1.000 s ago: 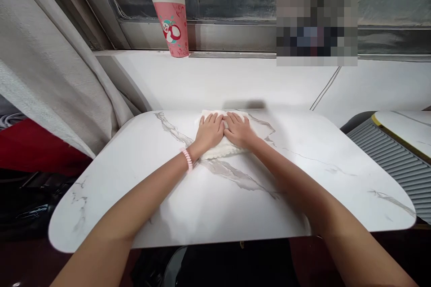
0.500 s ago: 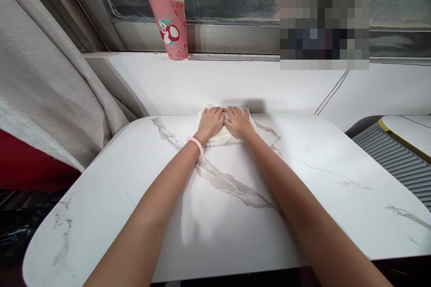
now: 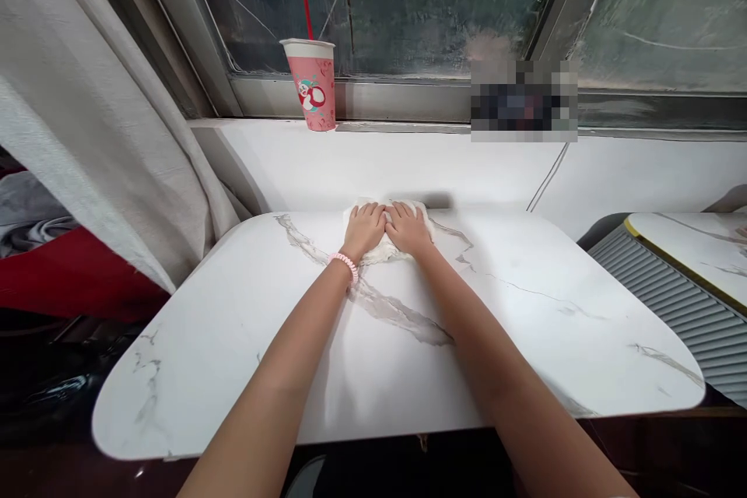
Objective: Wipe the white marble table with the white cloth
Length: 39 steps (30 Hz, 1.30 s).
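A white cloth (image 3: 382,253) lies on the marble-patterned white table (image 3: 233,311), close to its far edge by the wall. My left hand (image 3: 366,227) rests flat on the cloth's left part, fingers pointing away from me. On the right part lies my right hand (image 3: 407,229), also flat, its thumb close against the left hand. Both arms are stretched forward over the tabletop. A pink coiled band (image 3: 345,264) circles my left wrist. Most of the cloth's middle is hidden under the hands.
A pink paper cup (image 3: 318,93) with a red straw stands on the window sill (image 3: 402,128). Grey curtain (image 3: 117,93) hangs at the left, above a red item (image 3: 87,272). At the right stands a ribbed grey cabinet (image 3: 671,280) with a marble-patterned top. Part of the sill is pixelated.
The view has tilted up and drawn back, so more of the window and the table's near edge show. Both hands stay flat on the cloth at the far edge.
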Available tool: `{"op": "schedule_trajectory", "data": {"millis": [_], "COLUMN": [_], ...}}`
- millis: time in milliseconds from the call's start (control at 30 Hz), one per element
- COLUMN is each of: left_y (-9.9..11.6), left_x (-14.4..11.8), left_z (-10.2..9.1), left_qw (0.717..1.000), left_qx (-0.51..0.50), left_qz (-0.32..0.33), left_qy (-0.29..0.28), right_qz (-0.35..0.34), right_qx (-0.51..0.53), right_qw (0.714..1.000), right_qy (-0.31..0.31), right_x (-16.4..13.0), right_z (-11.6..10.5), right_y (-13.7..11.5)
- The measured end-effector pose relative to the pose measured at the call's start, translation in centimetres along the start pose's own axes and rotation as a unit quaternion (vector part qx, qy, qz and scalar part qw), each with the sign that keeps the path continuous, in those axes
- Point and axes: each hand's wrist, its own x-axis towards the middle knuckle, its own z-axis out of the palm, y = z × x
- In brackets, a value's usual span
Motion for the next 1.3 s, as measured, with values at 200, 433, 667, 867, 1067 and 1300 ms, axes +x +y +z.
{"op": "schedule_trajectory", "data": {"millis": [200, 433, 667, 867, 1067, 1300], "left_y": [1.5, 4.8, 9.7, 11.2, 11.1, 10.9], "left_x": [-3.3, -8.3, -15.5, -18.2, -18.1, -18.3], "left_z": [-1.3, -3.9, -6.9, -8.3, -8.6, -8.2], "left_qw": [0.999, 0.998, 0.998, 0.996, 0.994, 0.994], "left_qx": [-0.025, -0.036, -0.055, -0.075, -0.093, -0.100], "left_qz": [-0.035, -0.045, -0.021, -0.038, -0.047, -0.037], "left_qy": [-0.002, -0.029, -0.020, -0.014, -0.019, -0.012], "right_qz": [-0.008, 0.002, -0.023, -0.042, -0.040, -0.023], "right_qx": [0.017, 0.008, -0.022, -0.002, 0.015, 0.053], "right_qw": [1.000, 1.000, 0.999, 0.999, 0.998, 0.998], "right_qy": [-0.012, -0.018, -0.033, -0.023, -0.043, -0.010], "right_x": [-3.2, -9.8, -18.8, -21.5, -21.1, -21.0], "right_z": [-0.5, -2.0, -4.0, -4.8, -5.2, -5.4], "right_y": [-0.9, -2.8, -4.1, -4.5, -4.4, -4.5]}}
